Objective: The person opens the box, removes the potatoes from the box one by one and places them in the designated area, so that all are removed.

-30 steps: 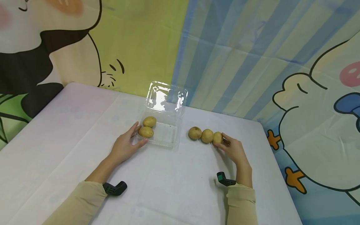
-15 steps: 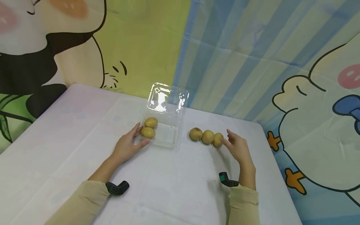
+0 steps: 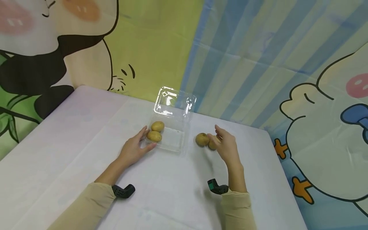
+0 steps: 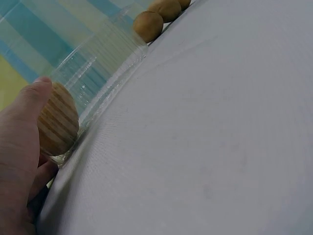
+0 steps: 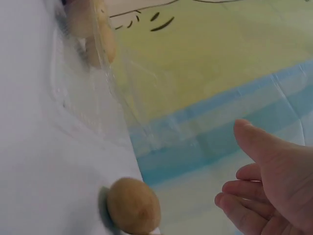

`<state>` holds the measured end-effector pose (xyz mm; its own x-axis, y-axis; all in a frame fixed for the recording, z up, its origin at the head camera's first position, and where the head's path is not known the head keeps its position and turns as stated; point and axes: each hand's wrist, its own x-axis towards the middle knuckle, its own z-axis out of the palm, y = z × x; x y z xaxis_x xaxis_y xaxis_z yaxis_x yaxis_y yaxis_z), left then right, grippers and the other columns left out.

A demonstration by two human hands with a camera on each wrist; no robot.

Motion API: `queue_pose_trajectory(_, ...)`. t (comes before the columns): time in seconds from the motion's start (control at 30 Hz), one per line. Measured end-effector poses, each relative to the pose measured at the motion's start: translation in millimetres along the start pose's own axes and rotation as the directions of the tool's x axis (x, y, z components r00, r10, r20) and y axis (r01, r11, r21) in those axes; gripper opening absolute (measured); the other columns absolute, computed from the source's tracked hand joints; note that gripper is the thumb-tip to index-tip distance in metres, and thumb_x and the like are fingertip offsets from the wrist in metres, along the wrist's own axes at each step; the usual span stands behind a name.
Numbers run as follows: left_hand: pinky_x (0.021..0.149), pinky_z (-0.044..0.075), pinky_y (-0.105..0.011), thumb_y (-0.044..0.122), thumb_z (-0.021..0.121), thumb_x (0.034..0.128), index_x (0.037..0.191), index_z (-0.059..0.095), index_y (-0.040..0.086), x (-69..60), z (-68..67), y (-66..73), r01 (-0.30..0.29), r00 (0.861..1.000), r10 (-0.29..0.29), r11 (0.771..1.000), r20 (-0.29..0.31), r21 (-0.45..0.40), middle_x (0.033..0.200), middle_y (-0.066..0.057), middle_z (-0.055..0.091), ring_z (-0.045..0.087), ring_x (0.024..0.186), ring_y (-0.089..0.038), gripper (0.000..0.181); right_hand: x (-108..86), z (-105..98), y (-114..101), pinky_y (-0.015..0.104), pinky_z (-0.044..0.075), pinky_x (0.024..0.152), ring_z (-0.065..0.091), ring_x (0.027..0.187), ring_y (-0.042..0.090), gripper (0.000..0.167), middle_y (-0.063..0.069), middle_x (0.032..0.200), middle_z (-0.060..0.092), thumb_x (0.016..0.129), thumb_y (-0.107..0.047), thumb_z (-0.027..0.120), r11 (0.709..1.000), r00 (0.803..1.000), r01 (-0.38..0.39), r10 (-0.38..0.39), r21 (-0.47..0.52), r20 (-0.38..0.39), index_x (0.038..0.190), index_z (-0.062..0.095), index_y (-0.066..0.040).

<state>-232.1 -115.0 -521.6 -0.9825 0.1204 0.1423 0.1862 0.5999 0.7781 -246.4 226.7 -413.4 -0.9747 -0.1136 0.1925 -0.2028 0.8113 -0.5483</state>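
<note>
Two potatoes lie at the left end of an open clear plastic clamshell container (image 3: 171, 145); the nearer potato (image 3: 154, 136) touches the farther potato (image 3: 157, 126). My left hand (image 3: 133, 150) holds the container's near left corner, thumb along the front wall and fingers at the left side. In the left wrist view a potato (image 4: 61, 120) shows through the plastic beside my thumb. Right of the container, a row of potatoes sits on the table, with the leftmost potato (image 3: 202, 139) in plain sight. My right hand (image 3: 227, 147) hovers over the row's right end, fingers loose and holding nothing.
The container's transparent lid (image 3: 175, 102) stands raised at the back, close to the printed backdrop (image 3: 155, 41). A white cloth (image 3: 169, 188) covers the table. Black wrist devices (image 3: 123, 191) are worn on both forearms.
My right hand has let go of the rightmost potato, drawn back to the right, then moved left over the row. The left hand keeps its hold on the container. The head view has shifted slightly.
</note>
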Motion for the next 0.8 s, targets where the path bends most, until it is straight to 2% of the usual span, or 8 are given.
queue_pose_trajectory(0.13, 0.11, 0.032, -0.055, 0.062, 0.06, 0.0826, 0.153, 0.019, 0.012, 1.0, -0.3, 0.4, 0.004, 1.0, -0.004, 1.0, 0.002, -0.001, 0.149, -0.008, 0.041, 0.044, 0.132, -0.036, 0.095, 13.1, 20.6, -24.1, 0.041, 0.053, 0.093, 0.062, 0.113, 0.03, 0.063, 0.015, 0.132, 0.059, 0.09, -0.046, 0.061, 0.999, 1.0, 0.023, -0.023, -0.03, 0.02, 0.138, 0.049, -0.006)
queue_pose_trajectory(0.33, 0.109, 0.033, -0.055, 0.063, 0.061, 0.082, 0.152, 0.02, 0.013, -0.6, 1.2, -1.1, 0.011, 1.0, -0.011, 1.0, -0.005, -0.001, 0.149, -0.007, 0.042, 0.045, 0.132, -0.035, 0.095, 30.6, 59.5, -54.3, 0.041, 0.054, 0.089, 0.064, 0.109, 0.027, 0.077, 0.016, 0.126, 0.063, 0.085, -0.063, 0.057, 0.997, 0.995, 0.025, -0.017, -0.076, 0.094, 0.138, 0.05, -0.007)
queue_pose_trajectory(0.5, 0.108, 0.034, -0.057, 0.065, 0.06, 0.0813, 0.152, 0.019, 0.012, -0.9, 1.0, -0.7, 0.01, 1.0, -0.01, 1.0, -0.004, 0.011, 0.148, -0.009, 0.042, 0.045, 0.131, -0.036, 0.097, 41.0, 92.1, -72.8, 0.041, 0.055, 0.084, 0.065, 0.101, 0.028, 0.08, 0.018, 0.115, 0.067, 0.083, -0.065, 0.058, 0.995, 0.989, 0.028, -0.014, -0.093, 0.149, 0.133, 0.054, -0.003)
queue_pose_trajectory(0.7, 0.107, 0.034, -0.058, 0.063, 0.061, 0.0815, 0.152, 0.021, 0.013, -0.7, -0.4, -0.1, 0.006, 1.0, -0.005, 1.0, -0.028, 0.014, 0.147, -0.01, 0.043, 0.046, 0.13, -0.038, 0.096, 53.1, 121.3, -87.8, 0.043, 0.054, 0.089, 0.064, 0.108, 0.033, 0.078, 0.02, 0.12, 0.065, 0.083, -0.063, 0.059, 0.999, 0.979, 0.008, 0.001, -0.042, 0.204, 0.127, 0.058, 0.003)
queue_pose_trajectory(0.8, 0.107, 0.034, -0.058, 0.063, 0.061, 0.0816, 0.152, 0.021, 0.013, -0.6, 0.0, -0.2, 0.008, 1.0, -0.008, 1.0, -0.024, 0.019, 0.147, -0.008, 0.044, 0.046, 0.13, -0.037, 0.095, 56.9, 132.1, -89.8, 0.039, 0.056, 0.084, 0.067, 0.096, 0.027, 0.077, 0.019, 0.113, 0.068, 0.083, -0.063, 0.058, 0.999, 0.978, -0.012, 0.02, -0.04, 0.208, 0.123, 0.061, 0.003)
